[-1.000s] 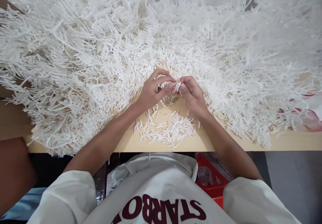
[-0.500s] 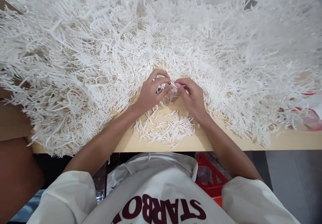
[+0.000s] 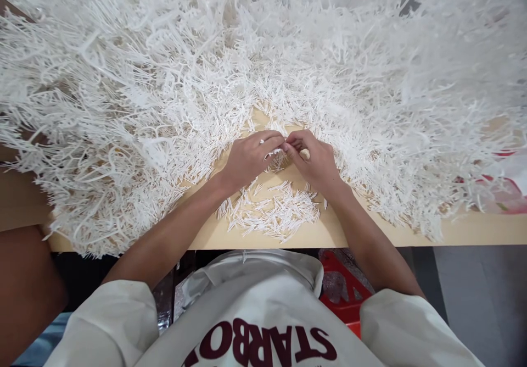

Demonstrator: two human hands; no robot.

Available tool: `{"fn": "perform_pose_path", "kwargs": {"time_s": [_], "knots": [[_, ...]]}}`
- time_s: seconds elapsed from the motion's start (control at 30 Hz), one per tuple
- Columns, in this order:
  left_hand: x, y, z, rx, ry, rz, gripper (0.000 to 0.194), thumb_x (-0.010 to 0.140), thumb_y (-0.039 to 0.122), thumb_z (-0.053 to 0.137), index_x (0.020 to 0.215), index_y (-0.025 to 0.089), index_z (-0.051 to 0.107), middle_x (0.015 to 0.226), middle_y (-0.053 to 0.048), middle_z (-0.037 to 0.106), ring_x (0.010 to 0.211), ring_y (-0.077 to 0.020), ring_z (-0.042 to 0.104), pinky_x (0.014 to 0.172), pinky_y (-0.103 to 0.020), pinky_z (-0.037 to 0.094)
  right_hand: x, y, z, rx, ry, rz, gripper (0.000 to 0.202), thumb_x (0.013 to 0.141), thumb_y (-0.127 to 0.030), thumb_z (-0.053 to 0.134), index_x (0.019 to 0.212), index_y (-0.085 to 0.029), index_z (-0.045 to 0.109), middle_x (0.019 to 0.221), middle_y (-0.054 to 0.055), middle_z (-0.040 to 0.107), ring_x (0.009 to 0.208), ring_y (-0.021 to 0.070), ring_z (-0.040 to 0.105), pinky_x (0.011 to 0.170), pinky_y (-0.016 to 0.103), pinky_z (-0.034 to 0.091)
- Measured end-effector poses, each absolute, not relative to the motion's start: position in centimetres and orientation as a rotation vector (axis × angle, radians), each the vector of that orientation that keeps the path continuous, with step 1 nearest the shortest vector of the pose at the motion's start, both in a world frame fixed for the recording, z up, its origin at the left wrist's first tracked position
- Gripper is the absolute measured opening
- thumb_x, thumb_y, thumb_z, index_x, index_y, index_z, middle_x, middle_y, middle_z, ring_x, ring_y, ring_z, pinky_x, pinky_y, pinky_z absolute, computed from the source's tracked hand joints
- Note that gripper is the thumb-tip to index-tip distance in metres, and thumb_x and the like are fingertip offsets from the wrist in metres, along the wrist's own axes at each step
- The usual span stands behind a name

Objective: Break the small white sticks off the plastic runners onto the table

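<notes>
Both hands meet fingertip to fingertip near the desk's (image 3: 370, 235) front edge, the left hand (image 3: 249, 158) and right hand (image 3: 315, 161) curled, pinching a white plastic piece (image 3: 276, 151) between them, beside the white heap (image 3: 164, 92).

Both hands (image 3: 284, 161) on white plastic sprue (image 3: 275, 151)

Bright, even light is falling from above, washing the white plastic heap (image 3: 164, 81) nearly to glare at the top right. Soft shadows are lying under the hands on the counter (image 3: 362, 229). Wide-lens distortion is bending and blurring the edges.
</notes>
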State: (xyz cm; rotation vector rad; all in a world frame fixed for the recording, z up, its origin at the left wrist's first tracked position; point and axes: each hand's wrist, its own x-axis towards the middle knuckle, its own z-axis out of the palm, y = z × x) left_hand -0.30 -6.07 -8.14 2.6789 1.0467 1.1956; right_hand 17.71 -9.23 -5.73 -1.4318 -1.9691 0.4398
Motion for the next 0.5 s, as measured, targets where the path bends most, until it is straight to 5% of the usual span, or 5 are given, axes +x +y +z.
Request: {"fn": "perform_pose_path", "kwargs": {"time_s": [0.17, 0.33, 0.5], "knots": [[-0.18, -6.14, -8.5, 2.772, 1.073, 1.248, 0.015, 0.091, 0.024, 0.053, 0.096, 0.018, 0.065, 0.093, 0.0, 0.075, 0.082, -0.0099, 0.07, 0.063, -0.021, 0.049, 18.53, -9.07, -5.69, -1.378, -2.224, 0.262, 0.024, 0.097, -0.034, 0.043, 0.11, -0.024, 0.06, 0.091, 0.002, 0.07, 0.078, 0.0126, 0.065, 0.07, 0.027, 0.05], [0.08, -6.2, -8.88, 2.743, 1.114, 1.249, 0.01, 0.087, 0.021, 0.058, 0.094, 0.019, 0.064, 0.085, 0.002, 0.074, 0.075, -0.0095, 0.068, 0.06, -0.021, 0.043, 18.66, -9.01, -6.03, -1.305, -2.337, -0.15, 0.025, 0.097, -0.029, 0.04, 0.093, -0.019, 0.064, 0.073, 0.002, 0.065, 0.067, 0.0123, 0.059, 0.064, 0.025, 0.046], [0.27, -6.42, -8.48, 2.752, 1.202, 1.184, 0.01, 0.085, 0.018, 0.055, 0.092, 0.019, 0.062, 0.08, 0.002, 0.071, 0.065, -0.0077, 0.062, 0.053, -0.022, 0.035, 18.33, -9.0, -6.27, -1.33, -2.336, -0.258, 0.023, 0.099, -0.027, 0.038, 0.096, -0.018, 0.059, 0.078, 0.002, 0.065, 0.07, 0.0111, 0.058, 0.067, 0.024, 0.043]]}}
